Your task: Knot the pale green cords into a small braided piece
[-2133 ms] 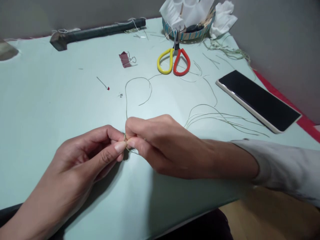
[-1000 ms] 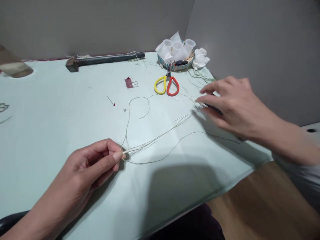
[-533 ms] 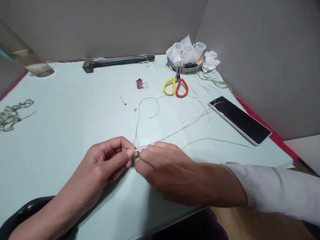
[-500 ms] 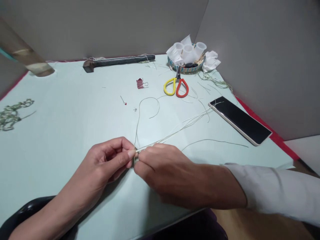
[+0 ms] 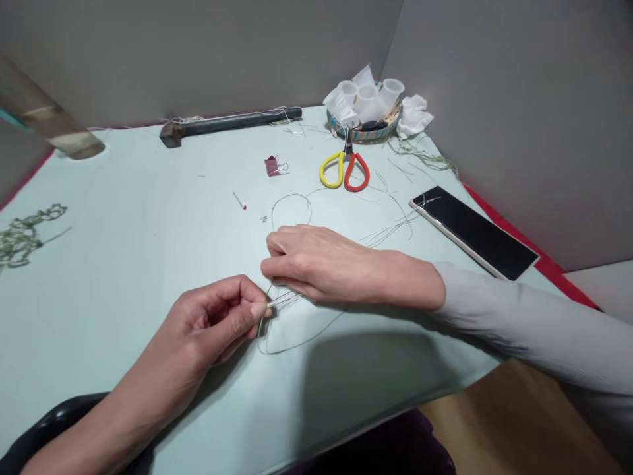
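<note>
My left hand (image 5: 210,330) pinches a bundle of thin pale green cords (image 5: 283,299) between thumb and forefinger, low in the middle of the view. Up and to the right of it, my right hand (image 5: 316,262) is closed, knuckles up, over the cords. One strand runs from the left fingertips up to its curled fingers, which seem to grip it; the fingertips themselves are hidden. A loose cord loop (image 5: 297,348) hangs below the pinch and passes to the right beneath my right wrist. The cords' far ends reach a phone (image 5: 475,231).
Scissors (image 5: 356,173) with yellow and red handles lie ahead, near a maroon binder clip (image 5: 272,166) and a red-headed pin (image 5: 240,201). Behind stand a hammer (image 5: 232,123) and a basket (image 5: 366,135) of plastic cups. Knotted green cord (image 5: 24,237) lies left.
My right hand has moved up and away from my left fingertips, and a cord loop now shows below them. My left hand keeps its pinch, almost still.
</note>
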The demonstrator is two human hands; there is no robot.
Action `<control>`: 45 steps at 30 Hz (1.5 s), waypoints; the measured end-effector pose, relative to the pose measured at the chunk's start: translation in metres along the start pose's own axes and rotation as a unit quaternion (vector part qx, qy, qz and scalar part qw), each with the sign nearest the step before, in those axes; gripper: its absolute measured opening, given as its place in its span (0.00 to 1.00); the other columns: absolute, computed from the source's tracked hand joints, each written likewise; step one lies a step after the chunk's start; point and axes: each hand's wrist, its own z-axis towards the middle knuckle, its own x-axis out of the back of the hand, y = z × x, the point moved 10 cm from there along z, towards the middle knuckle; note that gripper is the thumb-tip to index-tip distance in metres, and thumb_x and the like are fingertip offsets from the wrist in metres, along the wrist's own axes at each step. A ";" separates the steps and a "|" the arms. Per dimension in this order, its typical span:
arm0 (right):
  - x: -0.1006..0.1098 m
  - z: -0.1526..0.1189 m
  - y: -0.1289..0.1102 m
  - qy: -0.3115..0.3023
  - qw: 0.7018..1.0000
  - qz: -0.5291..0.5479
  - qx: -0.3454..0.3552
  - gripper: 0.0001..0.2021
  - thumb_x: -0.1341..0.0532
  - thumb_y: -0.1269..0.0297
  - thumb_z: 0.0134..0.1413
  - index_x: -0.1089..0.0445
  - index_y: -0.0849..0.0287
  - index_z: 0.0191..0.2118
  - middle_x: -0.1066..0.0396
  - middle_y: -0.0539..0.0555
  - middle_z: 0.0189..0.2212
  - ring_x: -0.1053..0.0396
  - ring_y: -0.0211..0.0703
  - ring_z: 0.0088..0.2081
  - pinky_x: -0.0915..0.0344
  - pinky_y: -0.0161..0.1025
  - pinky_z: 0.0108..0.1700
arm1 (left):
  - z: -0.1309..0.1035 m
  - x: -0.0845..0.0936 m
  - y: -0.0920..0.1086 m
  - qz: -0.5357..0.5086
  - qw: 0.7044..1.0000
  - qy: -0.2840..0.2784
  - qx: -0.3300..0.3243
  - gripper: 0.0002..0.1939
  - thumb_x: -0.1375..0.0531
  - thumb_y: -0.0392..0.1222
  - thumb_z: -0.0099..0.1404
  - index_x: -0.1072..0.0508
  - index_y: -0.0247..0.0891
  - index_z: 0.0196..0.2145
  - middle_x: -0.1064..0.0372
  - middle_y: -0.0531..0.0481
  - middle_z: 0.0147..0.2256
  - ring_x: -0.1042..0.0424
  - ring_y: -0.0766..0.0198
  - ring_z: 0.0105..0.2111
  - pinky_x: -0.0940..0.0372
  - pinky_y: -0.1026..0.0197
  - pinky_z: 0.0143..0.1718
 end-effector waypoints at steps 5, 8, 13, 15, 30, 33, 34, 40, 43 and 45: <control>0.027 -0.034 0.021 0.065 0.997 0.044 -0.006 0.12 0.46 0.72 0.70 0.29 0.61 0.35 0.37 0.52 0.35 0.40 0.40 0.37 0.42 0.39 0.40 | -0.001 0.000 -0.003 0.018 1.000 -0.001 0.014 0.19 0.33 0.59 0.63 0.27 0.42 0.27 0.45 0.57 0.22 0.54 0.68 0.23 0.57 0.65 0.21; 0.049 -0.072 0.050 0.060 0.995 -0.014 -0.083 0.10 0.44 0.70 0.69 0.26 0.62 0.37 0.34 0.52 0.36 0.37 0.39 0.37 0.39 0.41 0.41 | -0.001 -0.001 -0.003 0.020 1.000 0.001 0.015 0.19 0.34 0.60 0.62 0.27 0.42 0.27 0.45 0.56 0.23 0.53 0.67 0.24 0.55 0.64 0.21; 0.094 -0.139 0.105 0.096 0.962 -0.098 -0.234 0.17 0.44 0.56 0.69 0.23 0.63 0.37 0.31 0.49 0.34 0.36 0.32 0.34 0.39 0.43 0.40 | 0.000 -0.002 0.003 0.024 1.000 -0.004 -0.004 0.18 0.34 0.57 0.63 0.28 0.42 0.25 0.47 0.57 0.21 0.55 0.68 0.22 0.58 0.64 0.19; 0.102 -0.156 0.117 0.098 0.949 -0.121 -0.273 0.19 0.45 0.55 0.69 0.23 0.64 0.37 0.32 0.49 0.32 0.38 0.30 0.32 0.40 0.44 0.38 | 0.001 -0.003 0.005 0.022 1.000 -0.009 -0.009 0.18 0.34 0.57 0.64 0.27 0.42 0.25 0.48 0.57 0.21 0.56 0.68 0.21 0.59 0.63 0.19; -0.031 -0.041 -0.024 0.053 0.843 0.441 -0.303 0.05 0.35 0.63 0.61 0.29 0.57 0.38 0.25 0.46 0.32 0.31 0.32 0.26 0.35 0.33 0.34 | -0.001 0.000 0.004 -0.058 0.998 0.022 0.022 0.14 0.31 0.51 0.61 0.24 0.39 0.28 0.33 0.53 0.25 0.45 0.70 0.23 0.54 0.64 0.24; -0.058 -0.041 -0.028 0.009 0.698 0.621 -0.356 0.09 0.35 0.64 0.58 0.35 0.55 0.41 0.29 0.43 0.28 0.37 0.29 0.20 0.40 0.30 0.25 | 0.001 0.003 0.003 -0.071 0.997 0.029 0.015 0.13 0.31 0.51 0.61 0.24 0.39 0.29 0.31 0.51 0.26 0.43 0.69 0.23 0.50 0.63 0.23; -0.062 -0.041 -0.031 -0.002 0.668 0.654 -0.355 0.11 0.36 0.64 0.57 0.38 0.55 0.43 0.30 0.42 0.27 0.39 0.30 0.20 0.40 0.30 0.24 | 0.002 0.003 0.003 -0.076 0.997 0.028 0.013 0.13 0.31 0.51 0.60 0.24 0.39 0.29 0.31 0.51 0.25 0.43 0.69 0.22 0.50 0.63 0.23; -0.035 -0.040 -0.021 0.061 0.838 0.449 -0.303 0.05 0.45 0.66 0.66 0.36 0.56 0.37 0.35 0.44 0.25 0.39 0.34 0.27 0.42 0.34 0.31 | 0.003 0.002 0.005 -0.094 0.995 0.022 0.017 0.12 0.30 0.49 0.60 0.23 0.37 0.29 0.37 0.55 0.22 0.50 0.73 0.20 0.56 0.66 0.22; -0.024 -0.036 -0.029 0.039 0.943 0.235 -0.232 0.08 0.50 0.70 0.68 0.34 0.58 0.41 0.31 0.47 0.28 0.39 0.36 0.27 0.44 0.37 0.30 | 0.001 0.000 0.006 -0.095 0.995 0.015 0.027 0.14 0.29 0.50 0.60 0.23 0.37 0.28 0.41 0.58 0.19 0.52 0.74 0.19 0.59 0.67 0.21; -0.026 -0.033 -0.039 0.013 0.971 0.156 -0.182 0.11 0.48 0.76 0.62 0.34 0.59 0.45 0.27 0.49 0.32 0.37 0.38 0.26 0.49 0.38 0.26 | -0.001 -0.001 0.005 -0.097 0.994 0.019 0.036 0.14 0.28 0.50 0.58 0.23 0.37 0.27 0.43 0.58 0.18 0.52 0.74 0.19 0.60 0.67 0.21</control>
